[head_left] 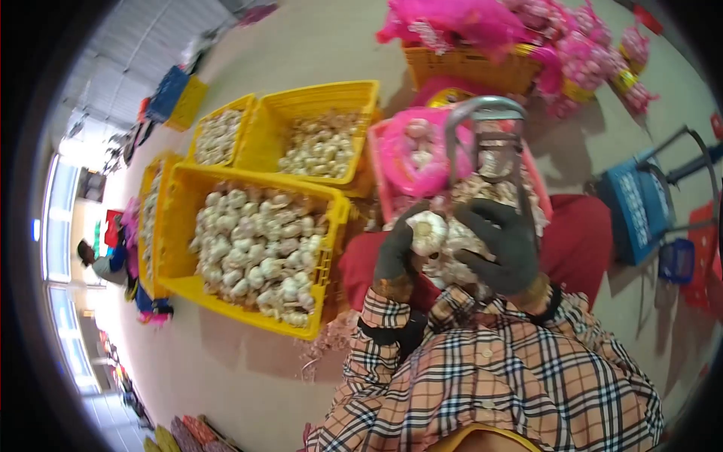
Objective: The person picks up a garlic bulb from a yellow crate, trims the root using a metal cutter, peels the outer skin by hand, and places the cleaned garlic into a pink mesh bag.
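Observation:
My left hand [398, 252], in a dark glove, holds a white garlic bulb [428, 232] up near my chest. My right hand [503, 245], also gloved, is closed around more garlic [459, 248] just below a metal frame tool [488, 139] with a curved grey bar. Both hands are close together over my lap, above plaid sleeves. Behind the tool a pink mesh bag [413, 154] with garlic lies in a pink crate [376, 162].
Yellow crates full of garlic bulbs stand to my left: a near one [181, 218], and farther ones [316, 102], [241, 105]. Filled pink mesh bags [580, 53] pile up at the back right over an orange crate [459, 68]. A blue stool [640, 207] stands on the right. A person [102, 260] sits at far left.

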`<state>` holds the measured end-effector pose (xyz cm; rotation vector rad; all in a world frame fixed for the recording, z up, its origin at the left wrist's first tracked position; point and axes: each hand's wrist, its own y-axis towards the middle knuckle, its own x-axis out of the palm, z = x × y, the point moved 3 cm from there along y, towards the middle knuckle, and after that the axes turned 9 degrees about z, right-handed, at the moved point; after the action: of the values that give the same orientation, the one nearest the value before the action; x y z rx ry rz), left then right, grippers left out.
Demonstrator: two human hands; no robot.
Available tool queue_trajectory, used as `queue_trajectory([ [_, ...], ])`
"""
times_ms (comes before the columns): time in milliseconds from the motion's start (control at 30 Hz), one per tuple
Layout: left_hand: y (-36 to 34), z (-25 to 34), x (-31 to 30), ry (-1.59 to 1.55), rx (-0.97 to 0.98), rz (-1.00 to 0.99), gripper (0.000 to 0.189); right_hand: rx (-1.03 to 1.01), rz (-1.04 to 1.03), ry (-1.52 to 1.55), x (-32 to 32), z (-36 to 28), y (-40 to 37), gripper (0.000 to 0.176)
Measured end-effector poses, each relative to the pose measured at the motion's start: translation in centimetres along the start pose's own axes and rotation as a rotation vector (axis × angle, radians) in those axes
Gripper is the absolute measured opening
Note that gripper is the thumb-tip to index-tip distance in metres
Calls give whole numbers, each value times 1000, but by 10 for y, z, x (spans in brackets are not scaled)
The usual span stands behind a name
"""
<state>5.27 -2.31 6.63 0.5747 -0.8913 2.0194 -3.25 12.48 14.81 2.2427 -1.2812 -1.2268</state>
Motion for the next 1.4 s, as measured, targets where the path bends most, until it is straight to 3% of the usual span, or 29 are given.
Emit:
queue_trajectory([
  [67, -6, -29, 18, 87, -2, -179, 77, 111, -85, 228, 10, 14, -5, 39],
  [133, -7, -36, 25, 41, -28, -250, 79, 163, -122, 190, 1, 22, -12, 29],
  [200, 3, -45, 22, 159, -12, -220, 79, 265, -73, 326, 2, 40, -29, 23],
  [233, 6, -48, 20, 285, 12, -181, 80, 289, 57, 270, -6, 47, -35, 19],
  [267, 8, -49, 21, 286, 7, -179, 80, 295, 56, 270, -10, 55, -40, 19],
  [333, 14, -49, 28, 242, 3, -168, 80, 288, 453, -18, -32, 76, -39, 22],
  [367, 19, -53, 26, 201, -11, -188, 79, 115, 437, -446, -37, 77, -31, 31],
  [400, 22, -53, 26, 203, -14, -191, 79, 117, 440, -448, -35, 82, -39, 31],
  [467, 30, -55, 33, 224, -35, -178, 77, 936, -94, 98, -17, 104, -65, 40],
  [533, 41, -57, 39, 226, -36, -193, 76, 1007, -116, 152, -32, 90, -65, 42],
  [633, 52, -62, 40, 273, -73, -201, 71, 1338, -200, 251, -37, 77, -67, 41],
  [733, 58, -64, 49, 247, -84, -118, 67, 1348, -260, 195, -41, 73, -61, 41],
  [933, 54, -70, 50, 167, -127, -133, 64, 1352, -295, 144, -45, 65, -53, 39],
  [1100, 52, -76, 45, -22, -303, -116, 61, 1402, -331, 252, -54, 59, -50, 43],
  [1300, 50, -70, 53, -13, -294, -108, 60, 1497, -356, 295, -60, 52, -46, 43],
  [1400, 53, -71, 51, -41, -277, -154, 59, 1405, -307, 181, -53, 57, -56, 42],
])
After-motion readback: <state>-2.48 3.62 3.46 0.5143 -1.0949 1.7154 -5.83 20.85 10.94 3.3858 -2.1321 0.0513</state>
